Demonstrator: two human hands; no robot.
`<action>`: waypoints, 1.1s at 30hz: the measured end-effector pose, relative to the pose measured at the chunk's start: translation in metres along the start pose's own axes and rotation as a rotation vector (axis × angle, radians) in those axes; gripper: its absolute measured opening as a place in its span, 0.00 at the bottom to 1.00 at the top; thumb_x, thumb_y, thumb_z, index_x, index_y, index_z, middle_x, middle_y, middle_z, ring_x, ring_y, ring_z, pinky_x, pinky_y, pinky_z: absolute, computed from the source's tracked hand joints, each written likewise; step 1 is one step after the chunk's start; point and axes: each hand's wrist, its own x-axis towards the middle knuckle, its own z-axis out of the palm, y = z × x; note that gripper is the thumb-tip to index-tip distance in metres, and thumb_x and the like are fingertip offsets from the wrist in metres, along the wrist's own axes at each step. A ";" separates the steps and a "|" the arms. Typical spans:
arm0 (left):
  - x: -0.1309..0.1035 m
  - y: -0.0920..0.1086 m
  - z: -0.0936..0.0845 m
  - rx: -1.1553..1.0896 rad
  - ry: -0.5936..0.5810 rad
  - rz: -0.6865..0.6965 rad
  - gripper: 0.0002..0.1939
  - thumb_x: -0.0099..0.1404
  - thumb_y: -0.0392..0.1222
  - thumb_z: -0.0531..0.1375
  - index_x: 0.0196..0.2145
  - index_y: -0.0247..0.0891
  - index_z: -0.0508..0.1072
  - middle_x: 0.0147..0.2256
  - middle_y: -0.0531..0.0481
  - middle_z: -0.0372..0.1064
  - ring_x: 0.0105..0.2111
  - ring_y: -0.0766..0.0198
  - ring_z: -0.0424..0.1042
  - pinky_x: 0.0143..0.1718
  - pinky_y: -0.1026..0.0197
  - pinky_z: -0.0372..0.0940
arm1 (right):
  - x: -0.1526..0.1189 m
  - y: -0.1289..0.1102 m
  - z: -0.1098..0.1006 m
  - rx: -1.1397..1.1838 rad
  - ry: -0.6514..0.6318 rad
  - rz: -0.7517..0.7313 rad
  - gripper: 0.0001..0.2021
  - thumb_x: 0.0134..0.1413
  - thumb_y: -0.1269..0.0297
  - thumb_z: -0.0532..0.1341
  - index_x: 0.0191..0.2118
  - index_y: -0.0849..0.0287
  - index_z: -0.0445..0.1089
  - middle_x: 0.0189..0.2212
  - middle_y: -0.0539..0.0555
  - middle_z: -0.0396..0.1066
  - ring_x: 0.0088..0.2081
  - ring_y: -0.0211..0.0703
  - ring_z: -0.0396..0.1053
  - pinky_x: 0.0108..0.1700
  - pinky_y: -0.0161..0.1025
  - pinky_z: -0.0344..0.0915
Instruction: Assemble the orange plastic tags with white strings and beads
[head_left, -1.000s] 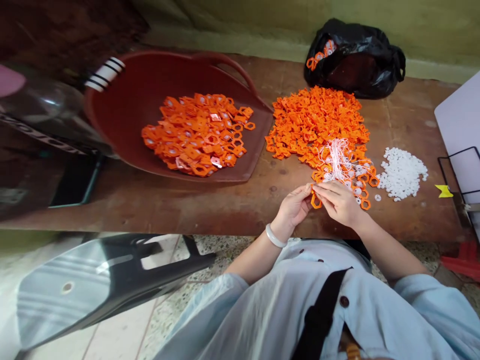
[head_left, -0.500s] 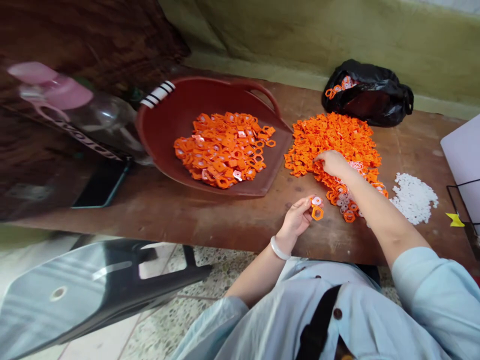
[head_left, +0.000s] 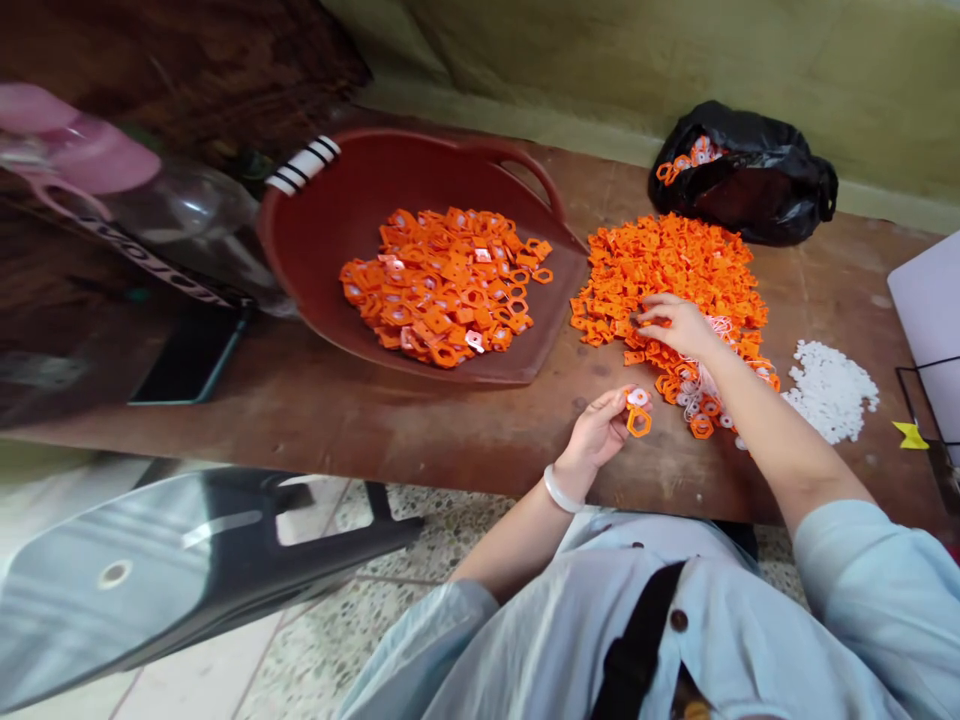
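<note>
Close to the table's front edge, my left hand (head_left: 598,430) is closed on an orange plastic piece (head_left: 640,423) with a hexagonal ring and a white round disc. My right hand (head_left: 681,328) reaches over the near side of a heap of small orange plastic parts (head_left: 675,265). Its fingers are spread, and nothing shows between them. Beside the right forearm lie white strings (head_left: 721,326) and more orange pieces with hexagonal rings (head_left: 701,427), partly covered by the arm.
A dark red scoop-shaped basket (head_left: 315,250) holds several orange pieces with white discs (head_left: 442,290). A black plastic bag (head_left: 780,190) lies behind the heap, small white parts (head_left: 832,390) to the right. At left are a bottle (head_left: 202,220), a phone (head_left: 191,355) and a grey chair (head_left: 150,570).
My right hand has lifted slightly and its fingers have spread from a pinch at the heap. My left hand keeps hold of the orange piece. The camera view has shifted a little.
</note>
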 end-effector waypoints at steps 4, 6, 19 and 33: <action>-0.002 0.001 -0.001 0.002 0.020 0.020 0.09 0.57 0.38 0.67 0.35 0.34 0.76 0.34 0.45 0.78 0.32 0.61 0.77 0.33 0.63 0.68 | -0.047 -0.019 -0.001 0.340 0.015 0.096 0.12 0.54 0.56 0.64 0.40 0.59 0.75 0.37 0.55 0.78 0.38 0.43 0.75 0.42 0.42 0.71; -0.004 0.002 -0.001 0.000 0.030 0.027 0.08 0.58 0.39 0.67 0.36 0.35 0.76 0.34 0.45 0.78 0.33 0.61 0.77 0.33 0.63 0.68 | -0.077 -0.029 0.003 0.373 -0.019 0.133 0.15 0.54 0.53 0.64 0.43 0.58 0.73 0.33 0.53 0.77 0.31 0.40 0.74 0.34 0.38 0.70; -0.019 -0.023 0.018 0.045 0.033 -0.089 0.09 0.61 0.45 0.64 0.35 0.37 0.76 0.31 0.48 0.76 0.30 0.61 0.77 0.30 0.64 0.67 | -0.147 -0.053 0.028 0.562 0.228 0.168 0.18 0.58 0.46 0.60 0.38 0.56 0.77 0.32 0.51 0.78 0.30 0.38 0.75 0.32 0.35 0.73; -0.030 -0.023 0.048 0.071 -0.034 -0.125 0.06 0.55 0.36 0.68 0.32 0.35 0.77 0.27 0.51 0.74 0.24 0.68 0.72 0.27 0.67 0.65 | -0.171 -0.062 -0.010 0.314 0.438 -0.212 0.08 0.49 0.62 0.71 0.37 0.46 0.79 0.35 0.51 0.76 0.34 0.41 0.74 0.37 0.41 0.74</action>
